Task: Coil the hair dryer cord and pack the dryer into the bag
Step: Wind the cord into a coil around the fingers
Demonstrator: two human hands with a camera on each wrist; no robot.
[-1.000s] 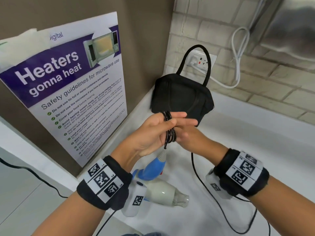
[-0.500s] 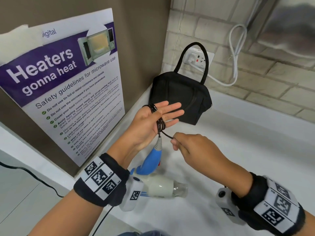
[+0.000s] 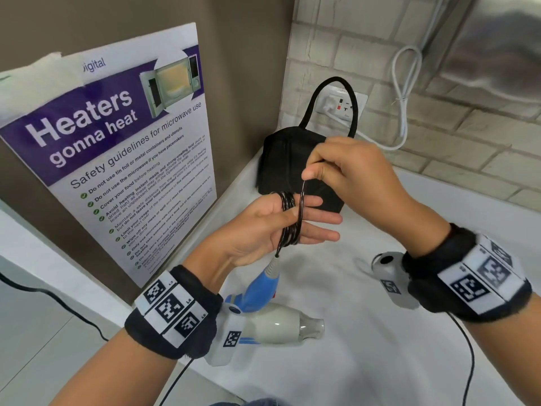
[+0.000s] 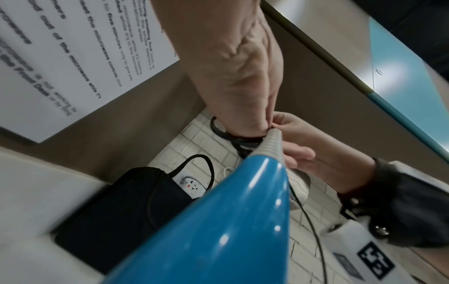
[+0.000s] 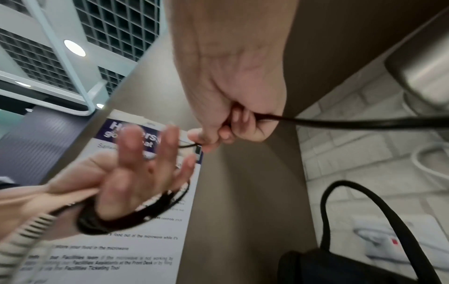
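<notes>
Mid-coil at the kitchen corner: my left hand is held flat with fingers straight, several turns of the black cord looped around them, while my right hand pinches the running strand just above the loops and lifts it for the next turn. The hair dryer hangs below my left wrist above the white bench, its blue handle rising toward the coil and its pale barrel lying roughly level, nozzle pointing to my right. The black bag stands behind my hands against the wall corner, handle upright; I cannot tell whether its top is open.

To wind well, I judge each turn should lie beside the last one, not across it, with light, even tension from the pinching fingers so the loops stay the same size and slide off my fingers cleanly. The free cord trails off the bench edge on my right and could snag there, so I would feed it slowly.
</notes>
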